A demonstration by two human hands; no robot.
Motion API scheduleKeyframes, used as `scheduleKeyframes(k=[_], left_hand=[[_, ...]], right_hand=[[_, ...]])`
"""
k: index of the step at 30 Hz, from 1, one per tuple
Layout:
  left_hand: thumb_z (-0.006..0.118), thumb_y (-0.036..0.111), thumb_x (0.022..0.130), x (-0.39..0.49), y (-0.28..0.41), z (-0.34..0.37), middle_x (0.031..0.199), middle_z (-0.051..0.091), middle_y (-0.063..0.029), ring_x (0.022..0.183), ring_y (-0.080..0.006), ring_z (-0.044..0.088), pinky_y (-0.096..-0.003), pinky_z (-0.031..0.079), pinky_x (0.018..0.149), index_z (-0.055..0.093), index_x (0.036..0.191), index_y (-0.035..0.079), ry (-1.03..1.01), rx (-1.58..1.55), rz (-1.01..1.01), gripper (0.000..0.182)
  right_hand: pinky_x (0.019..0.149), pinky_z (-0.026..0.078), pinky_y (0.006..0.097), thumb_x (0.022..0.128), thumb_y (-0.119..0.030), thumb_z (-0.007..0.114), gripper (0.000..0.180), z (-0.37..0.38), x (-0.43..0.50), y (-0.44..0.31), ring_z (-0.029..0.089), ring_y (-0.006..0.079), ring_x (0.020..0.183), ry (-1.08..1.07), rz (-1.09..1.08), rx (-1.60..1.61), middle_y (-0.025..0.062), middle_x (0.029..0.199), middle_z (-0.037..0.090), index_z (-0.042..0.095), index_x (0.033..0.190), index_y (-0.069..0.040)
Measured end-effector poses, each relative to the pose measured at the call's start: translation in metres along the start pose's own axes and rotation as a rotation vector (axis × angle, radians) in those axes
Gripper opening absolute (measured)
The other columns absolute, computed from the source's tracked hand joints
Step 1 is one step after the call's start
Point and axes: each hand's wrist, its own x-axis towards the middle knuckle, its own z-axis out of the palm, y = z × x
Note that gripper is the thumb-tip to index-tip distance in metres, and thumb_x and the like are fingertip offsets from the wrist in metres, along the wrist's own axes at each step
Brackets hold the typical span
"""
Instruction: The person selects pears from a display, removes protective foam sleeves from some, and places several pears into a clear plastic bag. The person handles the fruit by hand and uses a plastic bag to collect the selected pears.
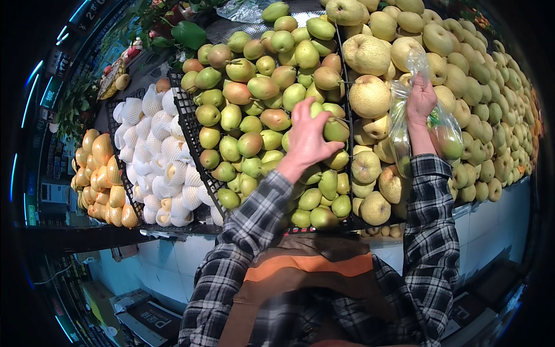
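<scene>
My left hand (305, 134) is over a heap of green and reddish pears (249, 123), back of the hand up. Its thumb and fingers curve around one green pear (336, 130), whose stem points to the upper right. My right hand (420, 102) grips the gathered neck of a clear plastic bag (399, 119), held above large yellow pears (370, 96). Inside the bag, low and to the right of my wrist, a green-red fruit (450, 141) shows through the film. Part of the bag is hidden behind my right forearm.
Black crate walls (190, 134) divide the fruit. To the left sit fruits in white foam nets (151, 139) and yellow wrapped fruits (102, 169). Leafy plants (188, 34) and a crumpled plastic bag (245, 11) are at the back. Cardboard boxes (149, 319) stand below, left.
</scene>
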Motion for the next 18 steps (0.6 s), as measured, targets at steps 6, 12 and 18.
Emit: scheduleKeyframes(k=[6,12,18], left_hand=[[0.087,0.025,0.066,-0.047,-0.048,-0.096,0.157,0.033,-0.0249,0.147,-0.0519,0.028,-0.0598,0.026,0.119,0.069,0.126,0.018,0.081,0.484,0.201,0.064],[0.083,0.043,0.078,-0.051,-0.057,-0.086,0.123,0.064,-0.0115,0.139,-0.0385,0.046,-0.0689,0.022,0.115,0.071,0.095,0.009,-0.266,0.376,0.179,0.040],[0.079,0.029,0.085,-0.036,-0.015,-0.031,0.132,0.060,-0.0166,0.121,-0.0375,0.058,-0.0498,0.046,0.102,0.058,0.140,0.014,-0.350,0.356,0.272,0.061]], right_hand=[[0.067,0.050,0.0326,0.103,-0.027,0.065,0.025,0.002,-0.006,0.002,0.061,0.0174,0.069,0.019,-0.046,0.008,0.0106,0.076,0.068,0.071,0.097,-0.004],[0.072,0.051,0.0276,0.104,-0.029,0.066,0.028,-0.003,0.001,0.010,0.062,0.0088,0.078,-0.012,-0.028,-0.047,0.0034,0.084,0.074,0.076,0.105,-0.002],[0.065,0.048,0.0320,0.104,-0.030,0.065,0.028,-0.001,-0.004,0.001,0.059,0.0148,0.067,0.043,-0.066,-0.008,0.0086,0.073,0.066,0.071,0.096,-0.004]])
